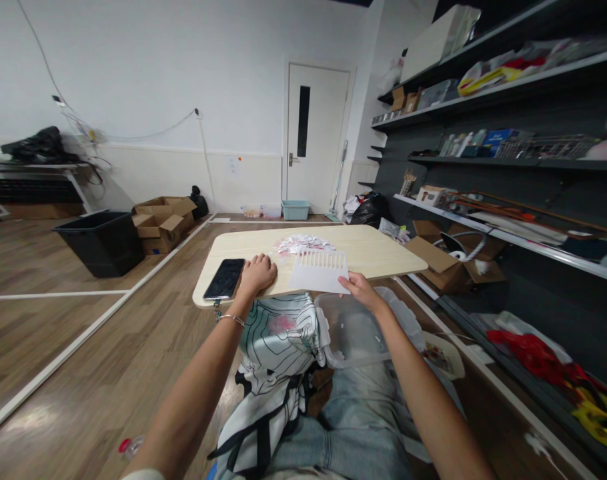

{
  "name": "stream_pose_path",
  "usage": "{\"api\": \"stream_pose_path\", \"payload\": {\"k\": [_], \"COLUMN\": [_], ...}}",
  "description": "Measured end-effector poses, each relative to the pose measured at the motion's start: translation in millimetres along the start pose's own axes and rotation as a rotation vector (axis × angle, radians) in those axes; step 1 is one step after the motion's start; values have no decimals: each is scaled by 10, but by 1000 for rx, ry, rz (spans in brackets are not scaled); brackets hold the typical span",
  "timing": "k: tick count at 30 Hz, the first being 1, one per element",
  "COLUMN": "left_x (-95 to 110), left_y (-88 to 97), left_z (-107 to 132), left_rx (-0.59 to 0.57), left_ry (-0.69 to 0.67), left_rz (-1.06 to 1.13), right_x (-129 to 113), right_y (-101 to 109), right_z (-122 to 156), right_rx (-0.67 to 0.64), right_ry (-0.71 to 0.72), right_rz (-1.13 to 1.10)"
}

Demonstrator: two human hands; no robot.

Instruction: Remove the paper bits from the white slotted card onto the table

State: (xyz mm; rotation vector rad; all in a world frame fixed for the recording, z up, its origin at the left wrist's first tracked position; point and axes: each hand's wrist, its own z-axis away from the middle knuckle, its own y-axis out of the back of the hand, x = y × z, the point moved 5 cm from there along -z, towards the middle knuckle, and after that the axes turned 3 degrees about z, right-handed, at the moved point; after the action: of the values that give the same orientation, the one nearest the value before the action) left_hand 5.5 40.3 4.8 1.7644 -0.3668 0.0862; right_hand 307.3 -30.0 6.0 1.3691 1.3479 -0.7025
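My right hand (pixel 359 291) grips the near right corner of a thin white slotted sheet (pixel 313 279), thumb on top. A row of narrow slots runs along the sheet's far side; whether it is card or plastic I cannot tell. Just beyond it lies a heap of small white and pinkish pieces (pixel 306 244) on the pale wooden table (pixel 378 257). My left hand (pixel 259 272) rests on the tabletop, fingers laid down and slightly bent, holding nothing that shows. Beside its wrist is a black smartphone (pixel 224 279) at the table's left end.
Below the table's near edge, a clear plastic tub (pixel 356 333) sits by my lap, next to a patterned cloth (pixel 283 333) with pinkish bits on it. A black bin (pixel 101 243) and cardboard boxes (pixel 158 230) stand left. Loaded shelves (pixel 488 160) line the right wall.
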Motion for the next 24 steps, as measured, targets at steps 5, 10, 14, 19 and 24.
{"api": "stream_pose_path", "payload": {"k": [5, 10, 14, 19, 24], "left_x": [14, 18, 11, 16, 17], "left_y": [17, 22, 16, 12, 15], "left_z": [11, 19, 13, 13, 19], "left_rx": [4, 6, 16, 22, 21], "left_ry": [-4, -8, -4, -4, -11], "left_rz": [-6, -4, -1, -14, -6], "right_x": [34, 70, 106, 174, 195], "right_y": [-17, 58, 200, 329, 324], "right_z": [-19, -23, -14, 16, 10], "right_rx": [11, 121, 263, 364, 339], "right_ry": [-2, -25, -28, -14, -16], "right_rz": [-17, -36, -5, 58, 122]}}
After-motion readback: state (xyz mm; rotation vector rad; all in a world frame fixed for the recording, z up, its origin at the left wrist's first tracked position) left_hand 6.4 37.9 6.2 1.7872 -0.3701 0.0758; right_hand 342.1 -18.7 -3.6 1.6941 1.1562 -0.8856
